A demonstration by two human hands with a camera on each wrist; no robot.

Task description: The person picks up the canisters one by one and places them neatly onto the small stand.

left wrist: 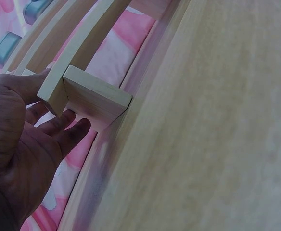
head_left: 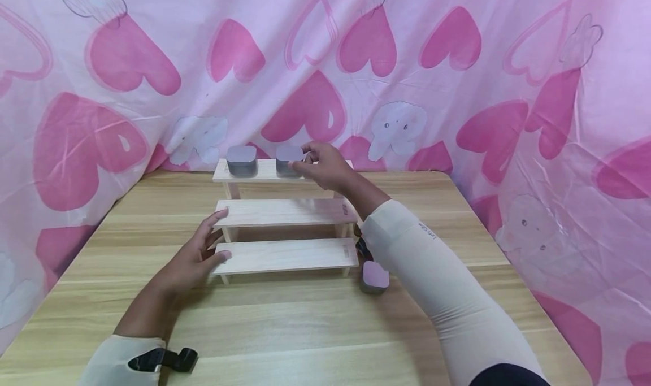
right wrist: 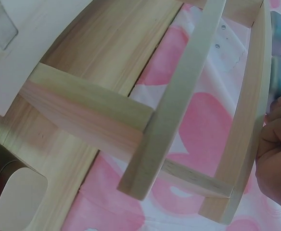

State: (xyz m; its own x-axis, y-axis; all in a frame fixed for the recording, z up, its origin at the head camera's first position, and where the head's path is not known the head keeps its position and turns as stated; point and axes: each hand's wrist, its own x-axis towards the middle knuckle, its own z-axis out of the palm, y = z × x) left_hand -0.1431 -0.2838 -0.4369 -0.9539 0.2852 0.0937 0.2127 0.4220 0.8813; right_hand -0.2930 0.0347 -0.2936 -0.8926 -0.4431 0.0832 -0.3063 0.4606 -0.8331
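Note:
A pale wooden three-tier stand (head_left: 287, 257) stands on the table. On its top tier sit two small grey rounded-square tins, a left tin (head_left: 242, 161) and a right tin (head_left: 287, 159). My right hand (head_left: 325, 165) pinches the right tin between thumb and fingers; the right wrist view shows only part of this hand (right wrist: 277, 154) beside the tin. My left hand (head_left: 190, 260) touches the stand's left end, thumb on the lowest tier and a finger at the middle one. In the left wrist view, the left hand's fingers (left wrist: 73, 139) spread beside the stand's leg.
Another grey tin (head_left: 374, 277) with a lighter lid stands on the table right of the lowest tier. Close to it, a dark object is partly hidden by my right sleeve (head_left: 432, 273). A pink heart-patterned curtain (head_left: 305, 47) hangs behind the wooden table (head_left: 285, 341) and along its sides.

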